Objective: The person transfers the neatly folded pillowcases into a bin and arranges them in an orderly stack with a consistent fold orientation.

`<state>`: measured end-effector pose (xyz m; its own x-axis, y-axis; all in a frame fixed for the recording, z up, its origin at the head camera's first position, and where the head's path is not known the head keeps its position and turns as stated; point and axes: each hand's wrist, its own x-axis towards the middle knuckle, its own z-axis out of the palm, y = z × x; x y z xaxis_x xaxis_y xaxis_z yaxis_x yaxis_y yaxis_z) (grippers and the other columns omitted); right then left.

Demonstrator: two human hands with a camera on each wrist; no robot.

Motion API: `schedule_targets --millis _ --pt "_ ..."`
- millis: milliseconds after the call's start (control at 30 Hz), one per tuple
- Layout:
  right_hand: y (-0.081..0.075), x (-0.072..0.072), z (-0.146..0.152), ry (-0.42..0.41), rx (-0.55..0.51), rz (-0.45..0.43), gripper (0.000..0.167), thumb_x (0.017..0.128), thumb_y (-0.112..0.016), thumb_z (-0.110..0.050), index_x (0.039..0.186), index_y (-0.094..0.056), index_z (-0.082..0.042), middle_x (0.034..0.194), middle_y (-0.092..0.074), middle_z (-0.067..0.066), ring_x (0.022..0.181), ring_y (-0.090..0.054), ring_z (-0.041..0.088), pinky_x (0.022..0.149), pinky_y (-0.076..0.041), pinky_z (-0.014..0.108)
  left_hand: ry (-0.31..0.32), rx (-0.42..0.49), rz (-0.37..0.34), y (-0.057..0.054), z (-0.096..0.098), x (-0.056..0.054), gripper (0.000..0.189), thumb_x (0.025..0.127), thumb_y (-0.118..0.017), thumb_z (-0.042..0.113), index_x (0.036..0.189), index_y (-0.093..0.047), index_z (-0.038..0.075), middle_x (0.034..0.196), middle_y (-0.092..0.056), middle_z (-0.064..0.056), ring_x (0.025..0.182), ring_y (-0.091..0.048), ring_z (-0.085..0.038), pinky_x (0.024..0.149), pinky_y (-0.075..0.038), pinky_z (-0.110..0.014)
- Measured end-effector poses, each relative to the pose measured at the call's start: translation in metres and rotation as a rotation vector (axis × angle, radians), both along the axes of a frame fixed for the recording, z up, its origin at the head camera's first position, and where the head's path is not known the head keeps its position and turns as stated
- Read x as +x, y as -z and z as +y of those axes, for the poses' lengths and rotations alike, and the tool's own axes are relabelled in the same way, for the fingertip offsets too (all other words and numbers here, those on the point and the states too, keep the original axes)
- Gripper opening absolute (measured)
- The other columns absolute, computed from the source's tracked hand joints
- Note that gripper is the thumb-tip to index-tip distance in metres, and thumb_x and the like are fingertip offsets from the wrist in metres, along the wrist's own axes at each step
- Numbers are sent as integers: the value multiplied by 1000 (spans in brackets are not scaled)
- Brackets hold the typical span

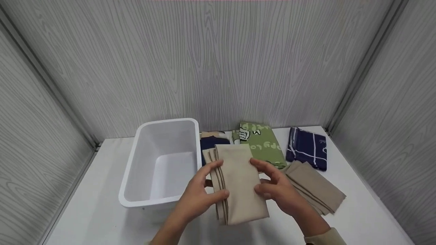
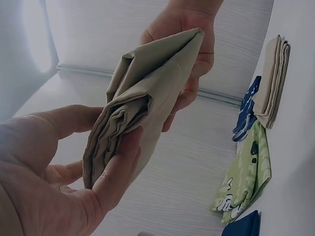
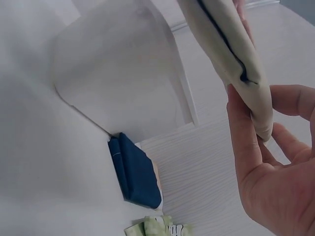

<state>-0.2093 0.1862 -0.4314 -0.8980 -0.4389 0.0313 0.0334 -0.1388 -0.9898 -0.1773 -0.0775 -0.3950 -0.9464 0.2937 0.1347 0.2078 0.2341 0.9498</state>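
Note:
A folded beige cloth is held up in front of the person, above the white table. The left hand grips its left side, where the stacked fold layers show. On the opposite side the right hand pinches the smooth folded edge between thumb and fingers. In the left wrist view the cloth appears edge-on, with several layers between the left thumb and fingers. The right wrist view shows the right hand at one end of the cloth.
A white plastic bin stands at the left. Behind the held cloth lie a folded navy cloth and a green printed cloth. To the right are a navy cloth with white lines and another folded beige cloth. Grey wood-grain panels surround the table.

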Motion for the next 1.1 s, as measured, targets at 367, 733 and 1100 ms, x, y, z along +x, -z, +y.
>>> schedule_targets --millis 367,733,1100 --pt "-18 -11 -22 -8 21 28 75 84 -65 3 153 -38 -13 146 -36 18 113 -62 29 81 -57 44 -11 93 -99 -10 -23 -9 73 86 -78 24 149 -43 20 150 -37 -14 111 -58 -36 74 -59 -41" --pt "-24 -25 -38 -25 27 21 77 81 -65 5 152 -41 -15 146 -39 17 112 -62 30 78 -58 48 -7 142 -116 -13 -42 -18 73 84 -78 15 149 -44 19 147 -38 -15 112 -59 -37 78 -58 -43" --pt "-30 -37 -60 -40 35 27 75 82 -67 1 151 -43 -18 145 -40 13 104 -63 26 75 -59 46 63 254 -161 -4 -69 -35 78 86 -75 8 153 -35 15 153 -29 -16 117 -60 -34 80 -59 -44"
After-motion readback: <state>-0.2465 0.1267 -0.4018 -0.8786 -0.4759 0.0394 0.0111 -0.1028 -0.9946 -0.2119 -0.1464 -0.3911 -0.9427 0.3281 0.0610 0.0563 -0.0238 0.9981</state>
